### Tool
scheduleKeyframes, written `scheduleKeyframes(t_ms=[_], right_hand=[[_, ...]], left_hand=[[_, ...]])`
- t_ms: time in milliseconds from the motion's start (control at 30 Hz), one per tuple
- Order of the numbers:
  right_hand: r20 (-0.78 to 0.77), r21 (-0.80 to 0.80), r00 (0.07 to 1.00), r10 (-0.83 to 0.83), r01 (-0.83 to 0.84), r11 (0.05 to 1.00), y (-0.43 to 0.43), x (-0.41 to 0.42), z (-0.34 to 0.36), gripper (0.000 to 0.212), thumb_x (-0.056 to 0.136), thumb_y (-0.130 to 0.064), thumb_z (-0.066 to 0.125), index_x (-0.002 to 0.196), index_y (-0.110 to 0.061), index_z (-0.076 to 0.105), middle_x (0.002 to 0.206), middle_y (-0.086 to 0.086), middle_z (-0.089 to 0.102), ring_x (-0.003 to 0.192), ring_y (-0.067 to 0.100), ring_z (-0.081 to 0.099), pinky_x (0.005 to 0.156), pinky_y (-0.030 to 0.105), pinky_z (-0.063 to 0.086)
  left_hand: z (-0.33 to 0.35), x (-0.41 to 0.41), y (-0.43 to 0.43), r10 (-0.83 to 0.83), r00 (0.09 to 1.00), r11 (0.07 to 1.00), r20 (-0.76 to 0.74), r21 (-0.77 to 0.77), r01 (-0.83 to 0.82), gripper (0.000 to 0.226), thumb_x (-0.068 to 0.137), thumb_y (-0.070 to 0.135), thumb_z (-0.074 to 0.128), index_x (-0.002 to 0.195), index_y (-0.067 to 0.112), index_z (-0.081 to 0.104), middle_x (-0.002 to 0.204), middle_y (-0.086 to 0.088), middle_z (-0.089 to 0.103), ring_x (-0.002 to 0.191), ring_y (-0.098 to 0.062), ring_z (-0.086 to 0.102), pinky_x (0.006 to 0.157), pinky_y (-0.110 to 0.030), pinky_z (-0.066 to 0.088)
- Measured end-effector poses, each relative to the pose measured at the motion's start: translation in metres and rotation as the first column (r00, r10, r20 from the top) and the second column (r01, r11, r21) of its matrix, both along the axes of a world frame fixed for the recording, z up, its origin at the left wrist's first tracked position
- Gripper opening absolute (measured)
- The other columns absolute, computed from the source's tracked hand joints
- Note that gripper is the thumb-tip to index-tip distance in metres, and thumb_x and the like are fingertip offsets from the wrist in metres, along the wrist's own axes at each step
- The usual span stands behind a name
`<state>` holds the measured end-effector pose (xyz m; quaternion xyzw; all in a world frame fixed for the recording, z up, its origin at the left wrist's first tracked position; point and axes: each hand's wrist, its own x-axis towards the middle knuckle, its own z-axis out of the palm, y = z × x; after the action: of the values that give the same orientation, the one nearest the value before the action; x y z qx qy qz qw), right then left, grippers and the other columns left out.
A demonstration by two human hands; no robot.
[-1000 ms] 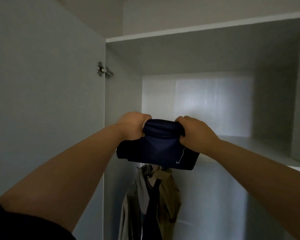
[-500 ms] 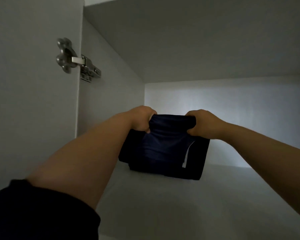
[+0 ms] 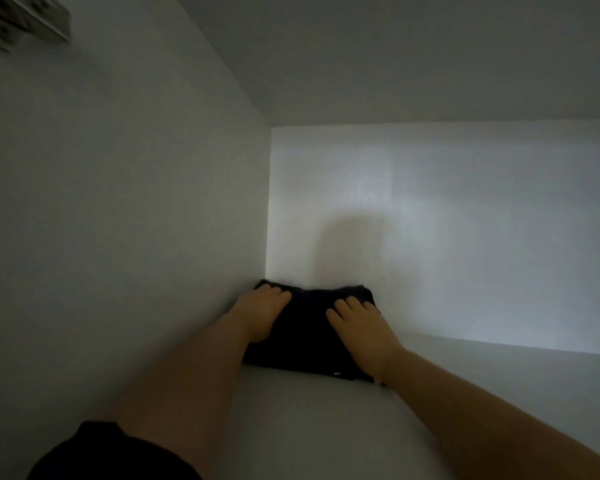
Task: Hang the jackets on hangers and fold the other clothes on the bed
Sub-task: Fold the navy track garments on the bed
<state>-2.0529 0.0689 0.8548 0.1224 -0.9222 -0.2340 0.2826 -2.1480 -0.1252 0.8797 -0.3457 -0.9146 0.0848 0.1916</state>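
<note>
My left grip [image 3: 262, 311] and right grip [image 3: 359, 323] lay flat and unclenched, pressing the folded dark garment [image 3: 309, 329], which sat on the shelf [image 3: 326, 427] at its eleven o'clock corner.

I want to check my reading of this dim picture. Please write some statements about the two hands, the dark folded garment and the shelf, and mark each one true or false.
1. The dark folded garment lies on the shelf, in its back left corner. True.
2. The left hand hangs in the air, apart from the garment. False: it rests on top of the garment.
3. The right hand lies on the garment with fairly straight fingers. True.
4. A second pile of clothes sits to the right of the garment. False: no other clothes show on the shelf.
</note>
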Motion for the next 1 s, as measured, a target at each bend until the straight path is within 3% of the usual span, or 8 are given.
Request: scheduleKeyframes(t_ms=[167, 233, 300, 367, 467, 667, 833, 1000], right_hand=[[0.006, -0.464, 0.975, 0.223, -0.195, 0.864, -0.001, -0.001, 0.025, 0.025, 0.088, -0.035, 0.055, 0.094, -0.012, 0.061, 0.095, 0.004, 0.060, 0.090, 0.019, 0.055, 0.074, 0.031, 0.045], [-0.195, -0.655, 0.961, 0.197, -0.277, 0.703, -0.005, -0.008, 0.042, 0.031, 0.091, -0.034, 0.051, 0.076, -0.009, 0.061, 0.079, 0.005, 0.063, 0.076, 0.020, 0.056, 0.066, 0.031, 0.042], [-0.368, -0.627, 0.929, 0.046, -0.284, 0.725, -0.005, -0.025, 0.057, 0.033, 0.096, -0.027, 0.043, 0.083, -0.006, 0.064, 0.087, 0.011, 0.064, 0.086, 0.026, 0.055, 0.072, 0.034, 0.041], [-0.180, -0.615, 0.978, -0.109, -0.026, 0.788, -0.002, -0.041, 0.055, 0.035, 0.099, -0.027, 0.035, 0.110, -0.009, 0.062, 0.114, 0.012, 0.060, 0.106, 0.029, 0.051, 0.086, 0.036, 0.040], [0.292, -0.633, 0.946, -0.138, 0.299, 0.714, 0.012, -0.058, 0.016, 0.044, 0.097, -0.035, 0.029, 0.132, -0.014, 0.047, 0.138, 0.008, 0.045, 0.125, 0.026, 0.040, 0.101, 0.041, 0.032], [0.365, -0.796, 0.931, -0.025, 0.326, 0.510, 0.015, -0.060, 0.001, 0.058, 0.097, -0.040, 0.027, 0.144, -0.005, 0.029, 0.146, 0.014, 0.033, 0.129, 0.030, 0.036, 0.108, 0.043, 0.031], [0.397, -0.693, 0.910, -0.120, 0.383, 0.611, 0.016, -0.023, 0.010, 0.063, 0.100, -0.045, 0.022, 0.149, -0.005, 0.015, 0.156, 0.012, 0.014, 0.139, 0.030, 0.024, 0.113, 0.045, 0.023], [0.231, -0.559, 0.940, -0.251, 0.340, 0.757, 0.019, 0.061, 0.031, 0.055, 0.100, -0.040, 0.025, 0.146, -0.009, 0.023, 0.151, 0.011, 0.026, 0.135, 0.029, 0.028, 0.109, 0.044, 0.025]], left_hand=[[0.040, -0.007, 0.011, -0.013, 0.920, 0.979, 0.392, 0.194, -0.068, 0.028, 0.091, 0.018, 0.045, 0.115, 0.008, 0.057, 0.124, -0.014, 0.055, 0.100, -0.022, 0.051, 0.078, -0.026, 0.036], [0.053, -0.012, 0.025, -0.065, 0.946, 0.926, 0.318, 0.372, -0.062, 0.034, 0.096, 0.020, 0.038, 0.120, 0.007, 0.058, 0.132, -0.014, 0.052, 0.112, -0.025, 0.051, 0.088, -0.027, 0.038], [0.051, -0.020, 0.037, -0.053, 0.975, 0.880, 0.217, 0.471, -0.057, 0.039, 0.099, 0.024, 0.032, 0.130, 0.010, 0.050, 0.140, -0.013, 0.046, 0.123, -0.028, 0.044, 0.102, -0.031, 0.035], [0.031, -0.029, 0.044, -0.025, 0.967, 0.921, 0.254, 0.381, -0.076, 0.042, 0.101, 0.031, 0.029, 0.135, 0.012, 0.045, 0.145, -0.014, 0.040, 0.129, -0.031, 0.040, 0.108, -0.037, 0.032], [-0.011, -0.046, 0.041, 0.062, 0.900, 0.939, 0.432, 0.280, -0.199, 0.056, 0.099, 0.049, 0.024, 0.147, 0.020, 0.031, 0.153, -0.007, 0.028, 0.139, -0.026, 0.030, 0.115, -0.040, 0.022], [-0.022, -0.045, 0.029, 0.190, 0.888, 0.898, 0.419, 0.292, -0.329, 0.062, 0.099, 0.052, 0.015, 0.151, 0.018, 0.018, 0.158, -0.008, 0.012, 0.144, -0.029, 0.016, 0.118, -0.040, 0.014], [-0.018, 0.001, 0.018, 0.173, 0.934, 0.935, 0.314, 0.245, -0.256, 0.068, 0.096, 0.059, 0.020, 0.152, 0.022, 0.007, 0.159, -0.005, 0.009, 0.145, -0.027, 0.008, 0.117, -0.048, 0.010], [-0.002, 0.067, 0.001, 0.096, 0.992, 0.931, 0.081, 0.346, -0.118, 0.069, 0.096, 0.053, 0.033, 0.151, 0.020, 0.009, 0.158, -0.004, 0.011, 0.145, -0.022, 0.009, 0.117, -0.042, 0.010]])
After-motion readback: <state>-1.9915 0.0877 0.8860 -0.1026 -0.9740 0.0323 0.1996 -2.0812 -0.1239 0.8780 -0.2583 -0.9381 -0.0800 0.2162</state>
